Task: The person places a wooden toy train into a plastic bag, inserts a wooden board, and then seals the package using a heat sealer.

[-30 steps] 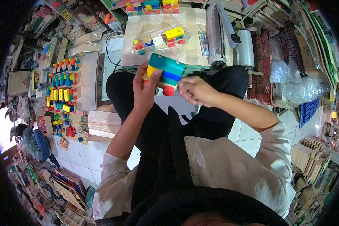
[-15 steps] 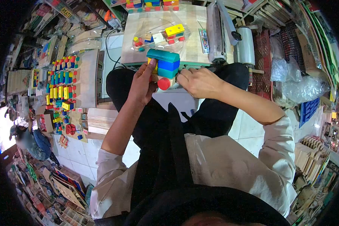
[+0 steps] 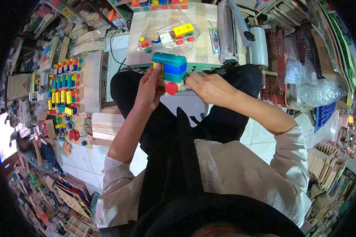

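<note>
Beyond the desk's left edge, rows of coloured toys [image 3: 63, 91] stand against a pale board [image 3: 90, 83], with a strip of floor between that board and the desk [image 3: 203, 23]. Off the desk's near edge, left of its middle, the left hand [image 3: 148, 87] is closed around a toy car [image 3: 175, 70], thumb pressed to its yellow side; green, blue and teal blocks rise above a red wheel. Behind it, a clear bag [image 3: 162, 29] with toy pieces lies on the desk, bare wood showing along its left side and towards the near edge. At the car's right end sits the right hand [image 3: 209, 89], fingers curled narrow; whether they pinch anything I cannot tell. Farther right, a small card [image 3: 214, 41] lies close beside a long grey machine [image 3: 228, 39], which takes up the right edge. Past that edge stands a roll [image 3: 259, 45], then a red crate [image 3: 275, 75].
</note>
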{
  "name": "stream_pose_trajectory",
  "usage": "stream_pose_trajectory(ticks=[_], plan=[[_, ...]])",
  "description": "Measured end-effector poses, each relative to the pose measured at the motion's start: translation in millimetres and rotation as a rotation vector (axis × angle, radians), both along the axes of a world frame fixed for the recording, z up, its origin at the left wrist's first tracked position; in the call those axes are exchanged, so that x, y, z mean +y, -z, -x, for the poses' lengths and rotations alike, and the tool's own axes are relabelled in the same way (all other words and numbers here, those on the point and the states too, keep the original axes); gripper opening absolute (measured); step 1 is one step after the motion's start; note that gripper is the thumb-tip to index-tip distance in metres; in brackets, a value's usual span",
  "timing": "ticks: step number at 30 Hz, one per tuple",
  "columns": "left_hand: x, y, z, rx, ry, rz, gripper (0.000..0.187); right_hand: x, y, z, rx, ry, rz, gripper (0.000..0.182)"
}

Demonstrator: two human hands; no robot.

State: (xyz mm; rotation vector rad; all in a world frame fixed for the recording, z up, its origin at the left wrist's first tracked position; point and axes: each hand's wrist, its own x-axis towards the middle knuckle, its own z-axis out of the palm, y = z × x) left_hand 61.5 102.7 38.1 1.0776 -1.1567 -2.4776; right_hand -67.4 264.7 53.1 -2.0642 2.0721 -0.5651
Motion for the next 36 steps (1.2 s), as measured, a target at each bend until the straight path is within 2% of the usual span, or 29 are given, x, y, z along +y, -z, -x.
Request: stream_pose_trajectory(ticks=[4, 6, 7, 9, 10, 12, 13, 14, 15, 16, 17, 19, 20, 22, 23, 25, 29, 31, 32, 34, 35, 36], plan=[[8.5, -9.6, 6.6, -0.011, -0.055, -0.079, 0.031, -3.9, -2.8, 5.7, 0.120, -0.100, -0.004, 0.013], [6.2, 6.6, 0.3, 0.151, -0.057, 0.198, 0.032, -6.6, 7.2, 0.5, -0.387, 0.046, 0.046, 0.014], [4.6, 13.1, 0.1, 0.150, -0.056, 0.200, 0.032, -7.2, 8.7, 0.2, -0.389, 0.046, 0.048, 0.014], [4.5, 20.0, 1.5, 0.372, -0.158, 0.982, 0.030, -7.9, -0.1, -2.1, -0.848, 0.215, -0.166, 0.020], [5.4, 21.2, 2.0, 0.374, -0.161, 0.982, 0.030, -9.3, -5.7, -1.6, -1.071, 0.298, -0.274, 0.023], [11.4, 9.8, -0.9, 0.219, -0.143, 0.543, 0.029, -10.0, -11.1, -6.1, -1.522, 0.461, -0.510, 0.029], [9.5, 4.1, -2.1, 0.215, -0.143, 0.546, 0.029, -7.0, -11.8, -7.7, -0.898, 0.264, -0.272, 0.024], [6.9, -1.9, -2.8, 0.153, -0.106, 0.317, 0.029, -5.0, -8.3, -7.1, -0.900, 0.265, -0.269, 0.024], [5.3, -6.2, -1.9, 0.093, -0.065, 0.087, 0.028, -2.6, -2.2, -5.5, -0.455, 0.159, -0.086, 0.016], [5.3, -8.5, -0.2, 0.097, -0.058, 0.086, 0.028, -0.5, 0.8, -3.3, -0.007, 0.054, 0.088, 0.011], [6.2, -9.9, 0.9, 0.059, -0.035, 0.071, 0.029, 0.2, -2.2, -0.4, -0.002, 0.058, 0.085, 0.011], [8.0, -14.6, 3.3, 0.024, -0.017, 0.058, 0.029, -1.6, -10.0, 5.2, 0.115, -0.084, 0.018, 0.014], [9.9, -17.9, 4.8, 0.020, -0.028, 0.050, 0.030, -2.1, -9.7, 5.7, 0.115, -0.087, 0.020, 0.014], [10.4, -18.2, 4.0, 0.015, -0.039, 0.044, 0.030, -2.3, -7.3, 5.7, -0.097, -0.045, -0.014, 0.012], [10.3, -14.7, 2.2, 0.075, -0.042, 0.103, 0.030, -2.5, -5.3, 3.5, -0.098, -0.046, -0.013, 0.012], [9.2, -8.9, 0.5, 0.135, -0.044, 0.162, 0.030, -3.8, -1.0, -3.2, -0.484, 0.041, 0.048, 0.015], [9.6, -3.4, -0.6, 0.199, -0.089, 0.239, 0.028, -6.5, 5.7, -8.4, -0.657, 0.180, -0.049, 0.020], [9.5, 1.3, -2.0, 0.199, -0.108, 0.247, 0.028, -6.8, 18.2, -8.2, -0.916, 0.250, -0.141, 0.022], [7.5, 8.6, -4.2, 0.201, -0.095, 0.296, 0.029, -7.7, 13.6, -3.4, -0.911, 0.247, -0.140, 0.022], [4.7, 18.0, -7.2, 0.212, -0.091, 0.354, 0.029, -8.7, -8.8, 12.3, -0.829, 0.219, -0.308, 0.021], [5.7, 20.5, -8.4, 0.220, -0.070, 0.419, 0.030, -10.4, -23.3, 20.0, -0.847, 0.348, -0.286, 0.021], [5.9, 24.0, -8.0, 0.226, -0.053, 0.483, 0.031, -9.4, -15.9, 29.5, -0.935, 0.432, -0.294, 0.039]])
